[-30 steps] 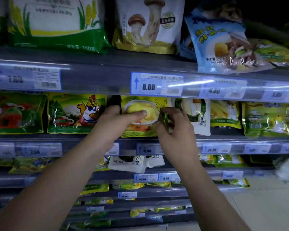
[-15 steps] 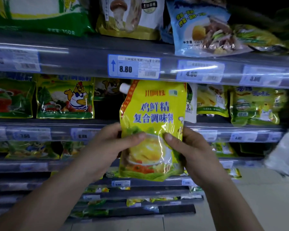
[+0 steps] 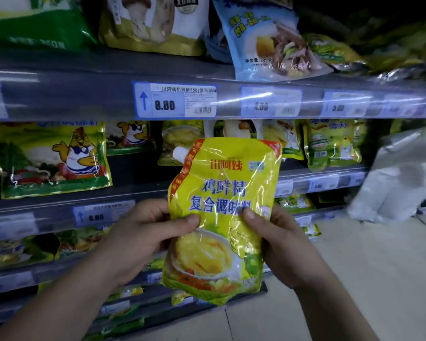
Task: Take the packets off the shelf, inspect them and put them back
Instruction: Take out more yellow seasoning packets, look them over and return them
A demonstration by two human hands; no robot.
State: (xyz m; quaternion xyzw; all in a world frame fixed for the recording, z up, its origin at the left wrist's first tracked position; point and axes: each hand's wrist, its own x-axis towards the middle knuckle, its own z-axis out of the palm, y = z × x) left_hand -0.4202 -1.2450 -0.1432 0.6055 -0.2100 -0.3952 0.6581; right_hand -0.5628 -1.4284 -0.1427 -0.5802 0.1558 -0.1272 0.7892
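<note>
Yellow seasoning packet point(image 3: 221, 217), upright, clear of the shelf point(image 3: 59, 94): left hand point(image 3: 143, 239) and right hand point(image 3: 278, 244) pinch its side edges, thumbs on the front. Blue print reads 鸡鲜精 复合调味料; price tag point(image 3: 174, 100) behind reads 8.80. Neighbouring tags are blurred; fingers are hidden behind the pack.

Shop aisle, stocked shelves point(image 3: 59, 97), price tags point(image 3: 174, 100) on rails, packaged goods point(image 3: 52, 158)

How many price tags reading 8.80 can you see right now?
2: upper tag on the rail above the packet; lower tag on the next rail, beside the left hand. Others are too blurred to read.
</note>
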